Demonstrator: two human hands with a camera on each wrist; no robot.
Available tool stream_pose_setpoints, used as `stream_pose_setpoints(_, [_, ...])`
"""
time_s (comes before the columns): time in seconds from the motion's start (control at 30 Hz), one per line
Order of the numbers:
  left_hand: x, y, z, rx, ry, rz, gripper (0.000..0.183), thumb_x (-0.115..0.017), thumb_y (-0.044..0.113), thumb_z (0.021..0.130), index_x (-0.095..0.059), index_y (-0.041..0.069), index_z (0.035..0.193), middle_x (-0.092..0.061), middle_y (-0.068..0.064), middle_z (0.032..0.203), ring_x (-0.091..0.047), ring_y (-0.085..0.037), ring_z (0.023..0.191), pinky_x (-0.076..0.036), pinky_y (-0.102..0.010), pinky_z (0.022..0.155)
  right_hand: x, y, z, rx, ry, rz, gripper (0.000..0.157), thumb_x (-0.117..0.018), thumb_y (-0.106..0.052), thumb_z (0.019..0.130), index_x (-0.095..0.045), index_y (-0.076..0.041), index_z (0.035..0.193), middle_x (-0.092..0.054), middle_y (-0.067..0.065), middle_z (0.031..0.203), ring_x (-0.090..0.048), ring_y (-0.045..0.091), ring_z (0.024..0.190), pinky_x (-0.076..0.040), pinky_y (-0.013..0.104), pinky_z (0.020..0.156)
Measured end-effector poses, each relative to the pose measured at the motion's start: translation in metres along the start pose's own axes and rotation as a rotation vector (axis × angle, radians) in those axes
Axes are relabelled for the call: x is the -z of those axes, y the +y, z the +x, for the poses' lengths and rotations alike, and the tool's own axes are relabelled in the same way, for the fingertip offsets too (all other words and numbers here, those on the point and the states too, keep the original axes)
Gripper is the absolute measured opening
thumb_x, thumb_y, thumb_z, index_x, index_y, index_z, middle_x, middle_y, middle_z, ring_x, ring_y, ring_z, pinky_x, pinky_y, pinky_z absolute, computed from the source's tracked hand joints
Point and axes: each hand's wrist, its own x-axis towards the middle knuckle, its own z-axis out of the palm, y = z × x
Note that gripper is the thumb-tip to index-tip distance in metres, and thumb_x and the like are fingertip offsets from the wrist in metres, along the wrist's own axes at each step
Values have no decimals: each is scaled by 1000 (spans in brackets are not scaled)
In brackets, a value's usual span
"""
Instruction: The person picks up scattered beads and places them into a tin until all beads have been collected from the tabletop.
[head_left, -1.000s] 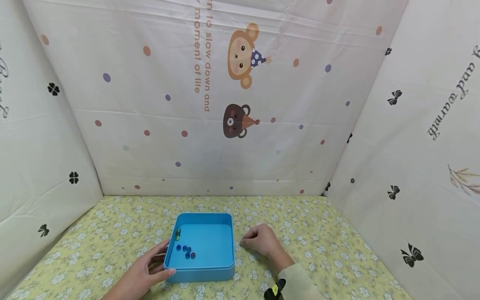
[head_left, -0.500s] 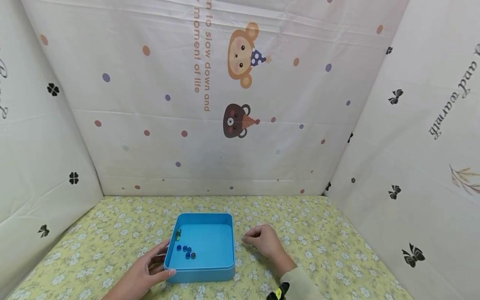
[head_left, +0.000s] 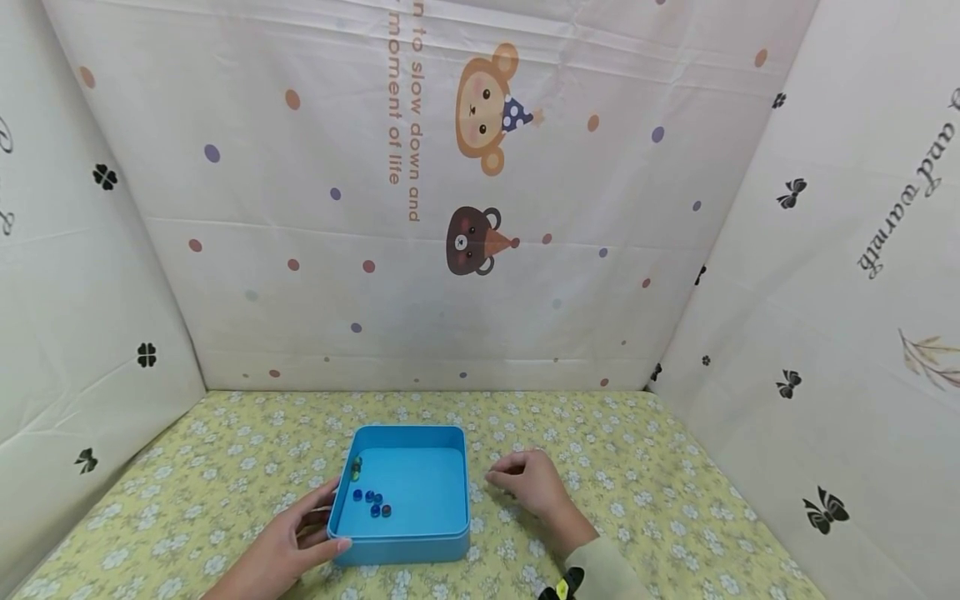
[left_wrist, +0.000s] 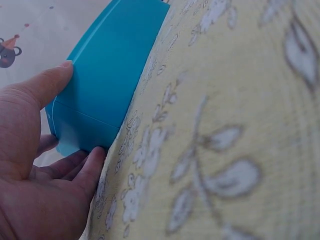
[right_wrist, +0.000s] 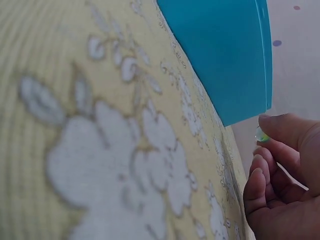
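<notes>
A square blue box [head_left: 423, 548] without a lid stands on the table. Its near left corner is gripped by my left hand [head_left: 281, 542], with the thumb on the front side by the rim and the fingers along the left side. Inside, towards the left wall, lie several blue marbles [head_left: 370, 497], a reddish-brown marble [head_left: 386, 511] and yellow-green marbles [head_left: 356, 475]. To the right of the box, low over the table, my right hand [head_left: 534, 485] pinches a clear marble [right_wrist: 260, 134] with a green tint between thumb and forefinger. The head view hides that marble.
A yellow flowered cloth [head_left: 645, 517] covers the table. Pale printed sheets form a back wall [head_left: 420, 350], a left wall [head_left: 90, 275] and a right wall [head_left: 750, 317] around it. A black band with a yellow spot [head_left: 561, 587] is at the right sleeve [head_left: 607, 571].
My right hand has drifted slightly to the right, away from the box. The left hand, the box and the marbles inside have stayed in place.
</notes>
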Motion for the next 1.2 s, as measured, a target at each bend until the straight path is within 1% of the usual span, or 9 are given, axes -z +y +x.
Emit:
stream_pose_setpoints(0.3, [-1, 2, 0, 13, 12, 9, 94, -74, 37, 95, -18, 8, 165, -30, -37, 159, -45, -54, 138, -61, -43, 113, 0, -2, -1, -4, 4, 10, 23, -79, -26, 93, -81, -6, 104, -76, 4, 100, -67, 13, 84, -66, 26, 65])
stream_pose_setpoints(0.5, [-1, 3, 1, 12, 10, 3, 93, -74, 36, 96, -17, 8, 165, -30, -36, 160, -46, -53, 138, -61, -42, 112, 4, -2, 0, 1, 2, 61, 28, -78, -29, 94, -79, -4, 107, -75, 4, 103, -68, 15, 88, -67, 26, 70])
stream_pose_setpoints(0.8, [0, 1, 2, 4, 7, 2, 93, -73, 36, 96, -17, 9, 165, -29, -36, 160, -46, -53, 139, -61, -42, 112, 6, -11, -5, 32, 7, 131, 36, -78, -30, 94, -76, 1, 113, -75, 8, 110, -70, 13, 92, -71, 35, 80])
stream_pose_setpoints(1.03, [0, 1, 1, 3, 12, 10, 94, -74, 36, 96, -18, 8, 165, -30, -37, 159, -46, -53, 138, -61, -41, 112, 5, -20, -6, 61, -7, 154, 36, -78, -33, 94, -77, -3, 113, -75, 7, 109, -70, 17, 93, -71, 43, 81])
stream_pose_setpoints(1.2, [0, 0, 0, 1, -1, 5, 94, -73, 35, 96, -16, 8, 165, -29, -38, 159, -45, -55, 138, -61, -43, 112, 1, -28, -7, 93, -15, 162, 36, -78, -33, 93, -77, -3, 113, -76, 8, 110, -71, 17, 92, -71, 49, 84])
